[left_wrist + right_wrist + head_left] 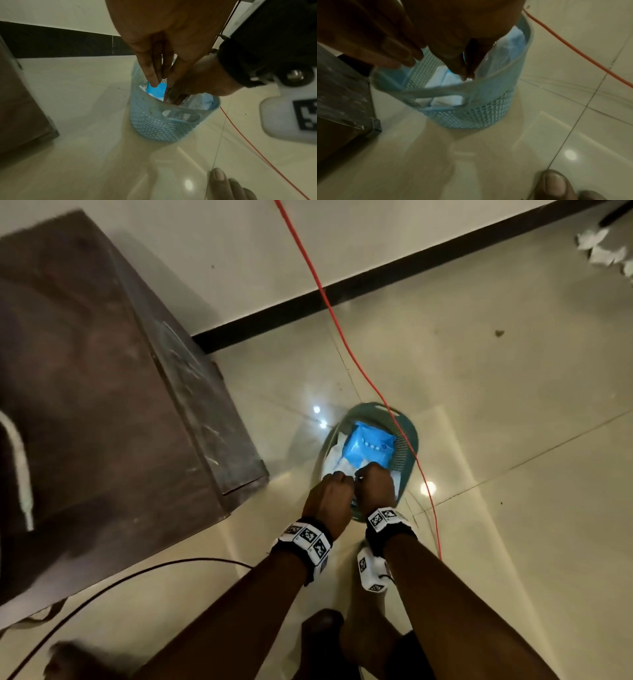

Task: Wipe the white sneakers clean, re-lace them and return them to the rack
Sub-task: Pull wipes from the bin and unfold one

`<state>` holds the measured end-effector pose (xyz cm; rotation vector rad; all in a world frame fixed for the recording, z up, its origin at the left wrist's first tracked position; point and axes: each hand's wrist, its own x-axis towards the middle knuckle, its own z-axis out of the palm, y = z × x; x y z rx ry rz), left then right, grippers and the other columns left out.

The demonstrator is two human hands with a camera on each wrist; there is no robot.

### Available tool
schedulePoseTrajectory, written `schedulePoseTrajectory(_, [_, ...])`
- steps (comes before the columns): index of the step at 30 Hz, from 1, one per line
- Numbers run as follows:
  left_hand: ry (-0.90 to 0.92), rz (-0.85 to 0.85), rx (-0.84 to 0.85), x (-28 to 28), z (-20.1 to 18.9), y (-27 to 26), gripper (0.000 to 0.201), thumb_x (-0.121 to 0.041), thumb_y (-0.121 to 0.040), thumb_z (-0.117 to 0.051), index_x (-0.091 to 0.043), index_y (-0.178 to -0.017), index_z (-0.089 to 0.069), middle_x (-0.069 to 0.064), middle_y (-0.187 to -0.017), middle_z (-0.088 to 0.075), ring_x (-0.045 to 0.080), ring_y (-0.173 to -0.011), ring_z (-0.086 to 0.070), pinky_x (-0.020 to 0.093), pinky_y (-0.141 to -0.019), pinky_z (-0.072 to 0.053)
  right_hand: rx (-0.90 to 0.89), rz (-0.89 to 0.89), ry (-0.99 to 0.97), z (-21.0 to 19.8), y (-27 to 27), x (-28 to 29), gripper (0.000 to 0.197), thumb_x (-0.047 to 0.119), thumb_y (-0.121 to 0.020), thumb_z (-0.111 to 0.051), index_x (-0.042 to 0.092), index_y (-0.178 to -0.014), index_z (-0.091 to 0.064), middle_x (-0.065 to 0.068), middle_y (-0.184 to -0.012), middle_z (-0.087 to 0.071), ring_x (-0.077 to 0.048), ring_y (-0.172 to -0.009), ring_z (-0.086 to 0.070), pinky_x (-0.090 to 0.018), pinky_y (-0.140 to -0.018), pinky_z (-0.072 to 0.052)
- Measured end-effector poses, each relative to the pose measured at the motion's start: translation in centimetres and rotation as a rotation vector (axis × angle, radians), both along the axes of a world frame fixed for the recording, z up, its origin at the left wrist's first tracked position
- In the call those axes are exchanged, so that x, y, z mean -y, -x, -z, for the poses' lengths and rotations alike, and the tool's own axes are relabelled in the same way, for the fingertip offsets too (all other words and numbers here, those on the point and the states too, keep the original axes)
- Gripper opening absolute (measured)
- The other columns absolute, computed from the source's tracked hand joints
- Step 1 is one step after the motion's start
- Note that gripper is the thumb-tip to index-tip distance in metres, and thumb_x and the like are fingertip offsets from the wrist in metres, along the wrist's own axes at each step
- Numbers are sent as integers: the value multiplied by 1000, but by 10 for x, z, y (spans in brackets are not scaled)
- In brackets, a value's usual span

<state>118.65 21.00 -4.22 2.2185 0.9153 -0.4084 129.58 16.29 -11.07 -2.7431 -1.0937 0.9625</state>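
No white sneaker shows in any view. A white lace (20, 467) lies on the brown table (102, 405) at the left. Both hands are over a teal mesh basket (409, 433) (154, 124) (479, 115) on the floor. My left hand (334, 484) (157, 81) (406, 59) reaches in with straight fingers, one tip touching a blue packet (368, 445) (157, 90). My right hand (371, 477) (175, 97) (465, 75) points down into the basket with its fingertips bunched together. Whether it holds anything is hidden.
White tissues (337, 465) (443, 81) and clear plastic (200, 101) (513, 43) fill the basket. An orange cable (342, 337) crosses the tiled floor over the basket's rim. A black cable (137, 573) runs by the table. Crumpled paper (603, 251) lies far right. My bare feet (322, 625) stand close by.
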Motion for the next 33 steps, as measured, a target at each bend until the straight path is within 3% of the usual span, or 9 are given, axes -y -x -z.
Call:
schedulePoseTrajectory(6, [-16, 30, -64, -8, 27, -20, 27, -9, -98, -51, -6, -123, -60, 14, -125, -61, 32, -116, -59, 37, -99, -43, 66, -39, 13, 24, -3, -2, 16, 14, -95, -59, 4, -99, -71, -15, -104, -66, -31, -93, -67, -37, -79, -51])
schedulePoseTrajectory(12, [24, 16, -81, -4, 37, -16, 24, -7, -94, -56, -7, -117, -63, 14, -121, -64, 31, -112, -60, 36, -96, -46, 89, -178, 69, 28, -1, -9, 19, 15, -95, -56, 3, -102, -70, -17, -107, -61, -35, -93, -67, -42, -80, -53])
schedulePoseTrajectory(15, [26, 3, -59, -4, 38, -15, 26, -3, -92, -55, -4, -117, -65, 17, -118, -66, 33, -109, -61, 37, -95, -46, 84, -292, 82, 23, 3, -9, 10, 6, -85, -68, -2, -90, -68, -22, -96, -59, -39, -81, -65, -43, -60, -53])
schedulePoseTrajectory(18, [37, -10, -52, -7, 40, -15, 26, -2, -93, -53, -2, -115, -65, 19, -119, -64, 34, -111, -59, 37, -97, -44, 77, -330, 123, 30, 3, -8, 25, 8, -61, -87, 3, -76, -67, -16, -81, -57, -30, -63, -61, -32, -40, -43])
schedulePoseTrajectory(20, [45, -27, -48, -10, 40, -14, 27, -2, -94, -52, -4, -118, -63, 17, -120, -64, 32, -112, -59, 35, -97, -44, 142, -387, 104, 31, 1, -5, 26, 10, -64, -85, 3, -82, -68, -16, -83, -57, -29, -66, -61, -33, -43, -45])
schedulePoseTrajectory(23, [34, -66, -11, -11, 40, -12, 29, 0, -91, -53, -4, -119, -63, 17, -116, -65, 33, -108, -61, 36, -93, -47, 99, -371, 64, 23, -3, -2, 19, 6, -83, -68, -4, -98, -64, -22, -97, -58, -36, -80, -62, -43, -60, -53])
schedulePoseTrajectory(27, [34, -113, -10, -8, 41, -12, 23, 2, -90, -54, -3, -110, -63, 17, -115, -65, 33, -109, -61, 36, -92, -47, 46, -228, -25, 8, -5, 5, 28, -4, -64, -76, -6, -88, -63, -24, -89, -60, -39, -75, -63, -40, -56, -53])
schedulePoseTrajectory(30, [48, -198, 11, -6, 42, -14, 21, 2, -91, -53, -2, -109, -63, 19, -114, -65, 35, -109, -62, 38, -94, -48, 21, -221, -90, -6, -4, 11, 25, -4, -63, -77, -8, -84, -63, -25, -85, -59, -40, -80, -63, -40, -62, -54])
schedulePoseTrajectory(33, [79, -239, 40, -2, 43, -15, 24, 3, -87, -58, 1, -111, -62, 22, -117, -65, 37, -111, -61, 40, -98, -50, 15, -97, -151, -9, -8, 15, 21, 6, -88, -62, -9, -102, -59, -25, -104, -56, -38, -96, -57, -44, -78, -48])
